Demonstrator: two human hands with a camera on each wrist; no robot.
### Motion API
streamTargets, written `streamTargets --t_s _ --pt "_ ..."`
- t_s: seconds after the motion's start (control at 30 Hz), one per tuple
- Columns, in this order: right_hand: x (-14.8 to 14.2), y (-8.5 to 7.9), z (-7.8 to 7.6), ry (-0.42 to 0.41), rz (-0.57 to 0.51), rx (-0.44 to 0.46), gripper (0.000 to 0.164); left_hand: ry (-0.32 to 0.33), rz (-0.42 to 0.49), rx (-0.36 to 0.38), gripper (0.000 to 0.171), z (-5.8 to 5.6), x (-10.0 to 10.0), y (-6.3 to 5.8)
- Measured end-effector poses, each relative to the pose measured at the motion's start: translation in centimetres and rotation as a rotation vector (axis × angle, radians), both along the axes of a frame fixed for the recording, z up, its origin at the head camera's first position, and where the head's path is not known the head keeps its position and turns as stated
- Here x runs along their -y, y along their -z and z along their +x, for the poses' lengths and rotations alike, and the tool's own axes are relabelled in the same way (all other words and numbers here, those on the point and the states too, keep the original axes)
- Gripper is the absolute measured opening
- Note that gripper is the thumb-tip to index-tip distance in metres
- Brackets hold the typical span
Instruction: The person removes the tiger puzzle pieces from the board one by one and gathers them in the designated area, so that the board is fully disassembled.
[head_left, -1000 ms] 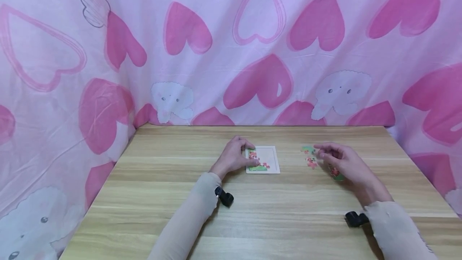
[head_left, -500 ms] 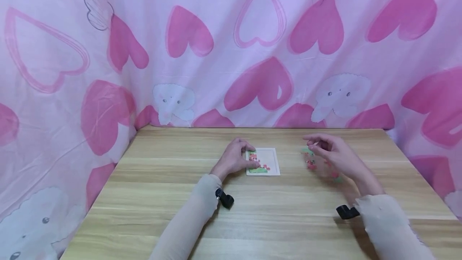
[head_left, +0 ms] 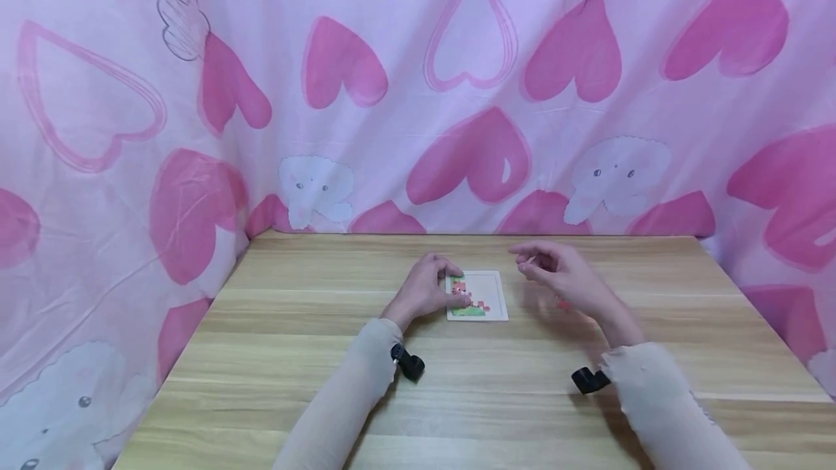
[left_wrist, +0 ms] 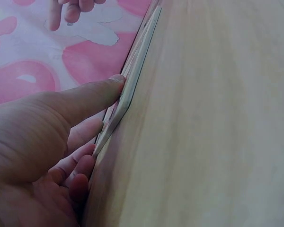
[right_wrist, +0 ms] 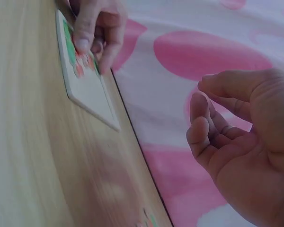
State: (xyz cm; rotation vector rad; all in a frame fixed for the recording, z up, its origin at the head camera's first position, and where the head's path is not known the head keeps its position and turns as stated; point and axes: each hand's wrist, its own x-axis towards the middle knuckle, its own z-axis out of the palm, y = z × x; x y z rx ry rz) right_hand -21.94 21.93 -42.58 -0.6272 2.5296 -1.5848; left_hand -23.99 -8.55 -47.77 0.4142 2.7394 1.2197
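A square white puzzle board (head_left: 491, 296), partly filled with red and green jigsaw pieces (head_left: 470, 310) along its left and lower sides, lies on the table. My left hand (head_left: 427, 289) holds the board at its left side, with the thumb (left_wrist: 97, 97) resting on top near the edge. Over the table to the right of the board hovers my right hand (head_left: 564, 278), fingers bent and the thumb close to the fingertips. No piece shows clearly between them in the right wrist view. Below this hand a loose red piece (head_left: 564, 304) is partly visible; other loose pieces are mostly hidden.
The wooden table (head_left: 326, 383) reaches back to a pink curtain (head_left: 392, 93) printed with hearts, which also hangs at both sides. Black wrist cameras (head_left: 408, 363) sit at both cuffs, close above the table.
My right hand has moved left, away from the loose pieces and toward the board. The left hand stays on the board. The head view has tilted slightly upward.
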Motion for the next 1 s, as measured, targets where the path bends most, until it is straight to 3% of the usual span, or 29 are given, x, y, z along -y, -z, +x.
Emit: streamTargets --t_s 0.23,0.7,1.0 --pt "2.5 1.3 -0.1 -0.041 0.088 -0.020 0.034 -0.005 -0.003 0.000 0.055 -0.2 -0.1 -0.2" --pt "3.9 3.7 0.0 -0.128 0.084 0.067 0.036 -0.001 -0.021 -0.001 0.053 -0.2 -0.2 -0.1" --pt "4.2 5.3 -0.3 -0.109 0.094 0.090 0.033 -0.005 -0.013 0.001 0.053 -0.2 0.0 0.0"
